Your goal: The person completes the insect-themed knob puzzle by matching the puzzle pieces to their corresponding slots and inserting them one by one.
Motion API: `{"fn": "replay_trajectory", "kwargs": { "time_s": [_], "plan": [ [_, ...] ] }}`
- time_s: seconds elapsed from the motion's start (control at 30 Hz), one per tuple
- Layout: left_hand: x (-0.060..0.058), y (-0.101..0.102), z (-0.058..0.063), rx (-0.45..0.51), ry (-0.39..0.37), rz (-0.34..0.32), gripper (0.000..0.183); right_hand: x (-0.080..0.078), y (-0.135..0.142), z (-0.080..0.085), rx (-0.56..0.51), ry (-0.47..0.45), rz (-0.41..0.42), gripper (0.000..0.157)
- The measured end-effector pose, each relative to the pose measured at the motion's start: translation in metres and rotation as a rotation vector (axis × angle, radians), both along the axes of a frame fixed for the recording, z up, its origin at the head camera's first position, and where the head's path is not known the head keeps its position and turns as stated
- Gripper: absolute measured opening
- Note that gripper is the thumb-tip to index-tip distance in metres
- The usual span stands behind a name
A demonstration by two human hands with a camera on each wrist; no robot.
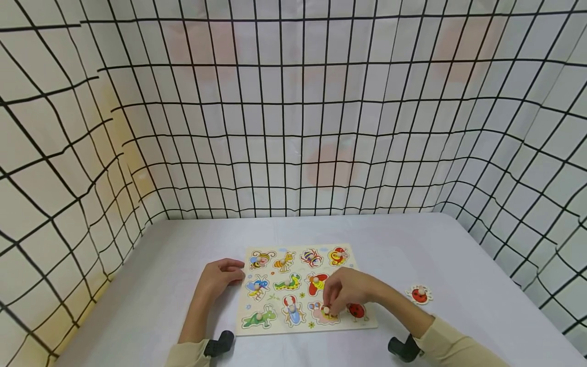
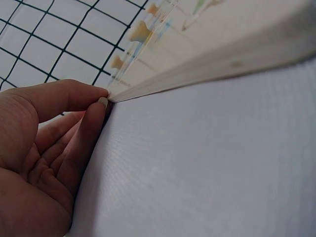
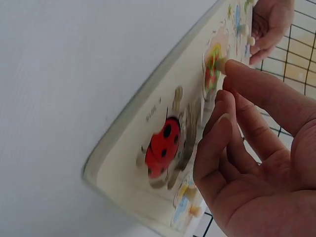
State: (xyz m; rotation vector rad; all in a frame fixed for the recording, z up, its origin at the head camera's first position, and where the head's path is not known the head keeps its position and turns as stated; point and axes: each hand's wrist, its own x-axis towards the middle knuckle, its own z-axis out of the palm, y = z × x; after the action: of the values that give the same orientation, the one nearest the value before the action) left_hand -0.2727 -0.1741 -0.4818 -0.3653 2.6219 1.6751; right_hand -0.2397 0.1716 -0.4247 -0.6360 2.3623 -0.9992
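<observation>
A wooden peg puzzle board (image 1: 275, 332) with colourful insect pieces lies flat on the white table. My right hand (image 1: 348, 290) is over its front right part, thumb and fingers pinching the knob of a pink, yellow and red puzzle piece (image 3: 212, 71). That piece lies at its recess; whether it is fully seated I cannot tell. Beside it, the ladybug recess (image 3: 164, 148) shows a printed red ladybug and no knob. My left hand (image 1: 219, 278) is at the board's left edge, where the thumb and a finger pinch the edge in the left wrist view.
A loose ladybug piece (image 1: 419, 294) with a knob lies on the table, right of the board, beside my right forearm. Dark wrist devices (image 1: 220, 344) sit at both cuffs. Black grid netting (image 1: 300, 135) over white cloth surrounds the table at the back and sides.
</observation>
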Motion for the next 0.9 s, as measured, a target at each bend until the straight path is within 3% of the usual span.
{"fn": "replay_trajectory", "kwargs": {
  "time_s": [0.5, 0.9],
  "plan": [
    [0.0, -0.001, 0.0, -0.001, -0.027, 0.013, 0.025, -0.008, 0.035, 0.004, -0.05, -0.013, -0.101, 0.013],
    [0.0, 0.0, 0.002, -0.008, -0.025, 0.006, 0.026, -0.008, 0.066, 0.006, -0.006, 0.039, -0.179, 0.015]
  ]
}}
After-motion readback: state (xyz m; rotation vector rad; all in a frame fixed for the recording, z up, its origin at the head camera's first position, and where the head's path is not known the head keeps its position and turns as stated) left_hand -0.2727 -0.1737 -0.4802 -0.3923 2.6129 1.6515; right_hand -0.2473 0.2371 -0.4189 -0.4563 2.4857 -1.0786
